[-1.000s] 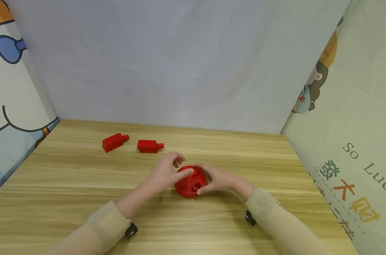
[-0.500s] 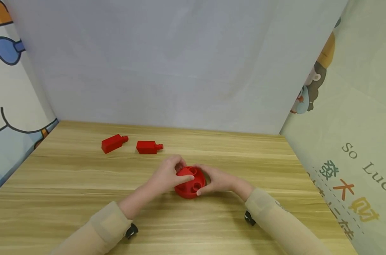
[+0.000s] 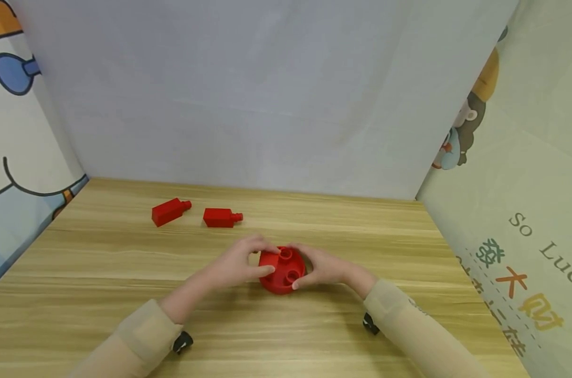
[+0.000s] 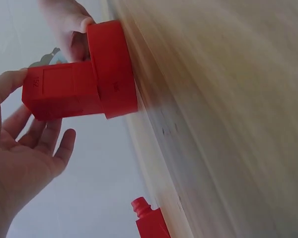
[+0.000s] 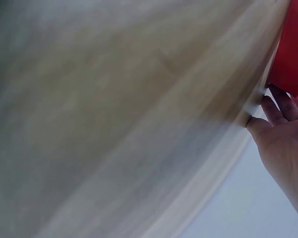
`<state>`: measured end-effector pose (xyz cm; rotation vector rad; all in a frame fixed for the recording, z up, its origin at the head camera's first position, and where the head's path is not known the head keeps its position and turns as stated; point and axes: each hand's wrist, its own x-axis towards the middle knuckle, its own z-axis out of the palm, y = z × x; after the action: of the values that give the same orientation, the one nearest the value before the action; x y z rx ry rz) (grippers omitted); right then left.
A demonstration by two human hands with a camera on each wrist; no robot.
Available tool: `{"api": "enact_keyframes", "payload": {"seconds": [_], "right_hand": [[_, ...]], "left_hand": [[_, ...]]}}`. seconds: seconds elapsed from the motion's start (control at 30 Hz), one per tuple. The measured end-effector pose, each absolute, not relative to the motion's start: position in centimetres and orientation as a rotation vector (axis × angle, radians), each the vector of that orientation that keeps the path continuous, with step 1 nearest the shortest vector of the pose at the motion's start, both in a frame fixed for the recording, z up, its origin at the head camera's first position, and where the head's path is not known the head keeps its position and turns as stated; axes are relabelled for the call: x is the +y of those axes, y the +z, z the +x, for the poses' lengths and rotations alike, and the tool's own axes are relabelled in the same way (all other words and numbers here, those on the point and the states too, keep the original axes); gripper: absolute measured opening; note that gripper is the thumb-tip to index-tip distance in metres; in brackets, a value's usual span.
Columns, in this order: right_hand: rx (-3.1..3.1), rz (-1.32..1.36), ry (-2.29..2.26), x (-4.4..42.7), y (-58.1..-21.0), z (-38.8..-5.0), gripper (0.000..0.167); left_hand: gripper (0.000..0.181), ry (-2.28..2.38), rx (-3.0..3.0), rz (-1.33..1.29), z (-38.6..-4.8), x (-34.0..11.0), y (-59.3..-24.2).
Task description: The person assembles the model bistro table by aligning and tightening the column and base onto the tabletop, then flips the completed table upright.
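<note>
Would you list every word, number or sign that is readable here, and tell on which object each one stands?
"So Luc", cut off by the picture's edge: printed backdrop on the right.
"發大财": same backdrop, below.
"152", apparently: red bottle standing in the round red holder.
Not readable: the holder's side mark, too small; the print on the right sleeve, too small; dark characters low on the backdrop, partly hidden.

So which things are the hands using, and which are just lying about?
In the job:
red round holder, right hand holding it
red block standing in it, left hand at it

Maybe just lying about:
left red bottle
right red bottle, both untouched
</note>
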<state>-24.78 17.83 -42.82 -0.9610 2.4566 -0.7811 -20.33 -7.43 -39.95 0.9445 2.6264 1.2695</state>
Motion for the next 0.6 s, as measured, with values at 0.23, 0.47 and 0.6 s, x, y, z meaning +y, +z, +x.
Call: {"api": "enact_keyframes", "payload": {"seconds": [0.23, 0.47, 0.6], "right_hand": [[2.464, -0.958, -0.765, 17.9, -42.8, -24.8, 0.093], [2.464, -0.965, -0.773, 17.9, -42.8, -24.7, 0.093], [2.468, -0.966, -0.776, 17.8, -42.8, -24.7, 0.094]], "left_hand": [[0.036, 1.198, 2.580, 1.138, -20.4, -8.5, -39.9], [0.052, 1.275, 2.647, 0.931, -20.1, -8.1, -40.1], [0.059, 1.328, 2.760, 0.645, -19.6, -7.3, -40.0]]}}
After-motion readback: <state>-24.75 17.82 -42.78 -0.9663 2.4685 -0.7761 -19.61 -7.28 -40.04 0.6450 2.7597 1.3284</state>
